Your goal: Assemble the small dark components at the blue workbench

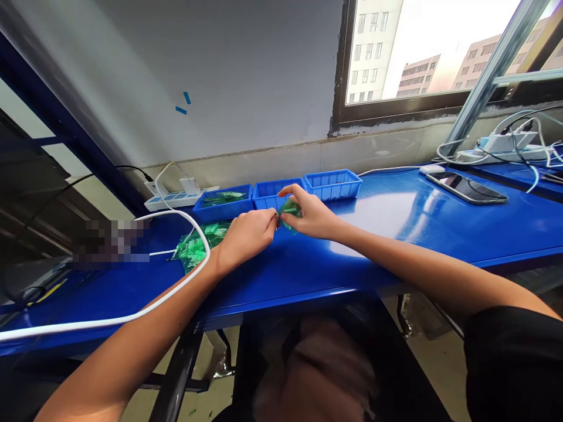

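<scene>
My right hand point(310, 214) grips a small clear green plastic bag point(290, 206) between thumb and fingers, just above the blue table. Something pale green shows inside the bag. My left hand point(250, 233) is closed, its fingertips pinched at the left edge of the same bag. Beneath and to the left of that hand lies a larger clear bag of bright green pieces point(192, 251). Behind my hands, three blue bins stand in a row. Dark green packets lie in the left bin point(223, 208); the middle bin point(268, 196) is partly hidden by my hands.
The right bin point(338, 189) stands near the wall. A white cable point(109, 322) loops across the table and my left forearm. A power strip point(173, 200) sits at the back left. On the right are a phone point(466, 187) and another power strip with tangled cables point(505, 149).
</scene>
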Tool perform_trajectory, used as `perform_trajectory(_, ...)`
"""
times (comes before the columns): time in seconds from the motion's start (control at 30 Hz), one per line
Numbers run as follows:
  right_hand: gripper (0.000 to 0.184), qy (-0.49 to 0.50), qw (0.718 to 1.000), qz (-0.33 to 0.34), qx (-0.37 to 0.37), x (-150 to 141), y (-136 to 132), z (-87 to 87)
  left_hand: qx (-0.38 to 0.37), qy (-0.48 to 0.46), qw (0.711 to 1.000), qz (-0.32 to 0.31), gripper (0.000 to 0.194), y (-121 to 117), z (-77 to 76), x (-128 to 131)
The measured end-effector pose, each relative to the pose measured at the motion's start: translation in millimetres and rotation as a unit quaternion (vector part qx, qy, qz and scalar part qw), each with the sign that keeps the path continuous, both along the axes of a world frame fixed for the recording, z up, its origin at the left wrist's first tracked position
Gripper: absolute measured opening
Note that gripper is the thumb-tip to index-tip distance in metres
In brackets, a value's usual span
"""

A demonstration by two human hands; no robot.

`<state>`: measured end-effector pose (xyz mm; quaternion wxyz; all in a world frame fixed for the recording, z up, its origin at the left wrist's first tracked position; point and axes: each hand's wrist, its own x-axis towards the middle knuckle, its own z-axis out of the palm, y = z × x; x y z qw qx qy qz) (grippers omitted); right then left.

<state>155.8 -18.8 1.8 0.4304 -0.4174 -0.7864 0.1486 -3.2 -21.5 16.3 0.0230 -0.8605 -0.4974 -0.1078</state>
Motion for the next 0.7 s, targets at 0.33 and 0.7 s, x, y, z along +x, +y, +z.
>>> perform_trajectory(0.33, 0.015, 0.050, 0.996, 0.064, -0.031, 4.3, 0.8, 6.1, -0.005, -0.137, 0.990, -0.032, 0.038, -2.5, 5.7, -1.3)
perform_trajectory(0.7, 0.016, 0.100, 0.993, 0.035, -0.057, 0.9, -0.2, 3.4, -0.012, -0.225, 0.973, -0.047, 0.029, 2.8, 2.1, -0.5)
